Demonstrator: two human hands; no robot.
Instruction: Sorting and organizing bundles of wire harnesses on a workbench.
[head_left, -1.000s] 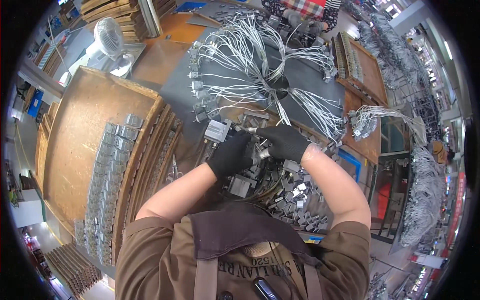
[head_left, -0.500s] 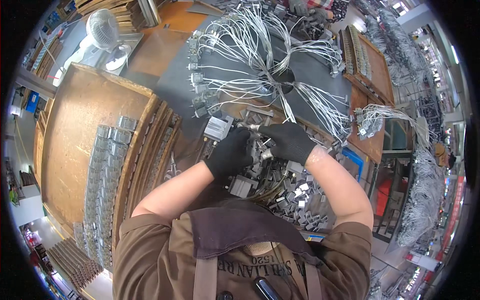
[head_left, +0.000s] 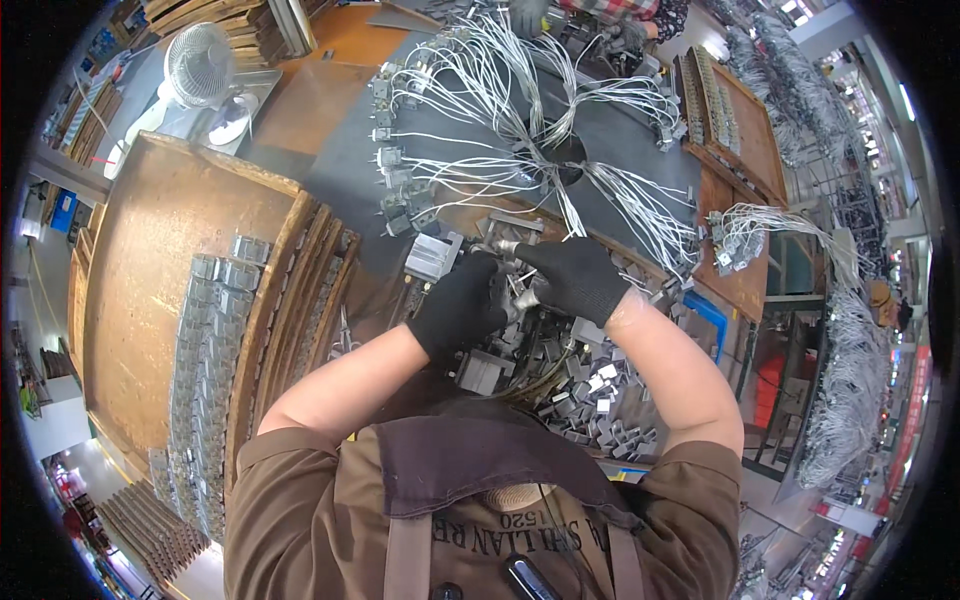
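Black gloves cover both my hands, close together over a heap of small grey metal parts. My left hand (head_left: pixel 460 308) is closed, its fingers curled in toward the right; whatever they grip is hidden. My right hand (head_left: pixel 575 278) bends in from the other side, its index finger and thumb pinched toward the left fingertips. Pale, silvery bits show at the ends of its finger and thumb, too small to identify. Just left of the hands sits a silvery metal block (head_left: pixel 433 257). A second grey block (head_left: pixel 482 374) lies below them, among loose small metal blocks (head_left: pixel 600 385).
Bundles of white cables (head_left: pixel 540 150) with grey metal housings fan out across the dark table (head_left: pixel 350 165). Stacked wooden trays (head_left: pixel 190 200) holding metal housings stand left, a white fan (head_left: pixel 198 65) behind. Another person's gloved hand (head_left: pixel 527 15) is at the far side. A blue frame (head_left: pixel 708 320) is right.
My hands stay nearly in place, with small finger movements. At the far side, another person's gloved hand has come into view above the cables.
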